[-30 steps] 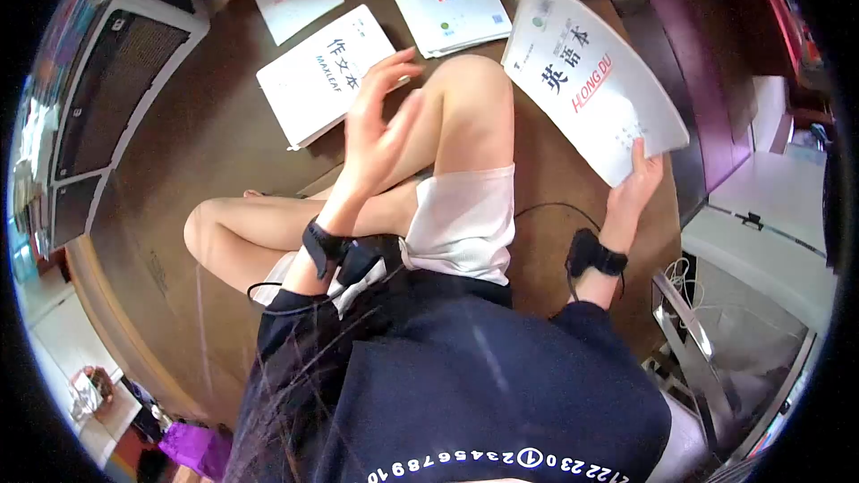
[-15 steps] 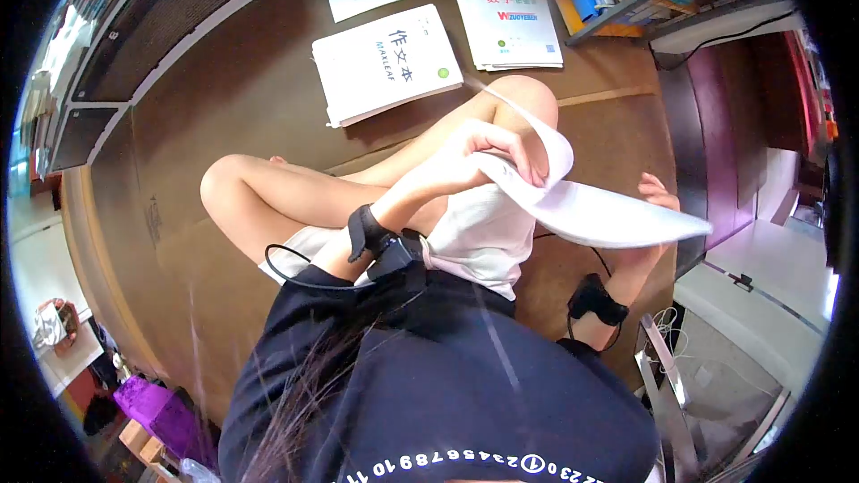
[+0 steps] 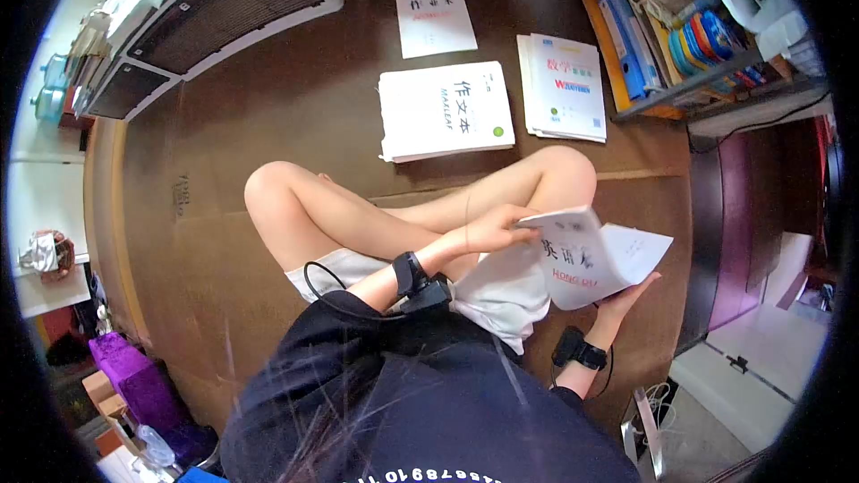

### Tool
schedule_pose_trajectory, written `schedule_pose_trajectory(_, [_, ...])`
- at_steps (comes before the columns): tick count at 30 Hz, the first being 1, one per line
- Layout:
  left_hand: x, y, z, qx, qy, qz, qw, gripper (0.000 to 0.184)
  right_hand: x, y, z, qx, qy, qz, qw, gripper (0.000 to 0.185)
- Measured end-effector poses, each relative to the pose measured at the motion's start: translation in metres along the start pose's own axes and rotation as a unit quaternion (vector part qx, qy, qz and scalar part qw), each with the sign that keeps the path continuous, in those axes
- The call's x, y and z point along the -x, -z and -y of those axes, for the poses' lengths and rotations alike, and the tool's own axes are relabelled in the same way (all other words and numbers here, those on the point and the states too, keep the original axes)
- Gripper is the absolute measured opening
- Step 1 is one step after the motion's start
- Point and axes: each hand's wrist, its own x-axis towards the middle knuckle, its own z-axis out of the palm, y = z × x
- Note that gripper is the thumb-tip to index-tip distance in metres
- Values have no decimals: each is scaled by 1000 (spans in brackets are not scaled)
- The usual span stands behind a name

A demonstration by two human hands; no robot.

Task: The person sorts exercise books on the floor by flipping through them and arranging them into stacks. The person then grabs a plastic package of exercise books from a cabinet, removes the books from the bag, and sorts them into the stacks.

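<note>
Above my lap, a white exercise booklet [image 3: 573, 259] with black characters and red letters is bent, its cover curving away from another white sheet at the right. My left hand [image 3: 501, 229] pinches its upper left edge. My right hand [image 3: 626, 297] holds the lower right side from beneath, with fingers partly hidden. Beyond my crossed legs lie a thick stack of white booklets [image 3: 445, 112] with a green dot, a second stack [image 3: 565, 89] with red and blue print to its right, and a single booklet [image 3: 436, 20] farther back.
A brown board [image 3: 206, 241] lies under my legs. At the upper right stands a shelf [image 3: 707, 72] with folders and books. A dark-panelled white cabinet [image 3: 224, 13] is at the upper left, and a purple item [image 3: 143, 385] at the lower left. Cables hang from both wrists.
The booklet, earlier flat in my right hand, was bent over and now shows its cover again. My left hand came across from the left and took its edge. The view has shifted.
</note>
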Motion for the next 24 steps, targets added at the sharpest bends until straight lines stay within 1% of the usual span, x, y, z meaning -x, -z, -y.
schedule_pose_trajectory(2, [-1,5,4,-14,-30,-76,997,29,-9,-7,1,44,7,75,996,77])
schedule_pose_trajectory(3, [0,8,4,-19,-43,-115,992,31,-17,-9,1,76,-4,75,994,77])
schedule_pose_trajectory(4, [-2,16,3,11,-8,-134,991,33,-26,-13,0,110,-15,75,991,76])
schedule_pose_trajectory(5, [-6,23,12,44,-54,-196,978,34,-34,-19,-2,143,-25,76,986,76])
schedule_pose_trajectory(6, [-4,34,0,31,-35,-226,973,33,-39,-32,-1,52,-53,140,987,66])
schedule_pose_trajectory(7, [0,47,-14,18,-18,-256,966,32,-47,-49,-2,101,-50,168,979,63])
schedule_pose_trajectory(8, [3,61,-11,22,2,-283,959,32,-55,-69,-4,149,-45,195,968,61])
schedule_pose_trajectory(9, [6,69,-18,46,-6,-327,944,32,-62,-90,-5,197,-41,219,955,59])
schedule_pose_trajectory(11, [19,94,-17,56,-30,-345,936,33,-72,-141,-10,277,-6,238,931,59])
schedule_pose_trajectory(12, [25,107,-16,32,-37,-358,932,34,-83,-161,-22,256,-2,259,931,59])
schedule_pose_trajectory(13, [31,111,-31,82,-24,-374,923,34,-97,-178,-38,235,2,281,931,59])
schedule_pose_trajectory(15, [40,132,-17,122,-21,-431,894,31,-130,-205,-80,276,46,316,907,55])
schedule_pose_trajectory(16, [43,149,2,119,37,-471,873,35,-133,-224,-92,282,10,309,908,53])
schedule_pose_trajectory(17, [45,163,19,62,59,-489,868,38,-135,-244,-103,284,-22,304,909,52])
schedule_pose_trajectory(18, [49,175,36,5,81,-506,859,41,-144,-253,-124,326,-53,301,894,48])
schedule_pose_trajectory(19, [54,184,53,-49,106,-521,845,44,-157,-255,-149,409,-36,308,858,49])
schedule_pose_trajectory(20, [57,191,66,-46,103,-535,837,50,-169,-248,-181,486,21,313,816,53])
schedule_pose_trajectory(21, [55,192,63,-89,110,-533,834,49,-170,-250,-189,558,78,312,765,57])
schedule_pose_trajectory(23, [51,191,60,-174,126,-519,827,47,-169,-246,-205,533,133,296,782,56])
schedule_pose_trajectory(24, [51,189,61,-149,122,-516,835,46,-164,-242,-203,521,147,296,787,55])
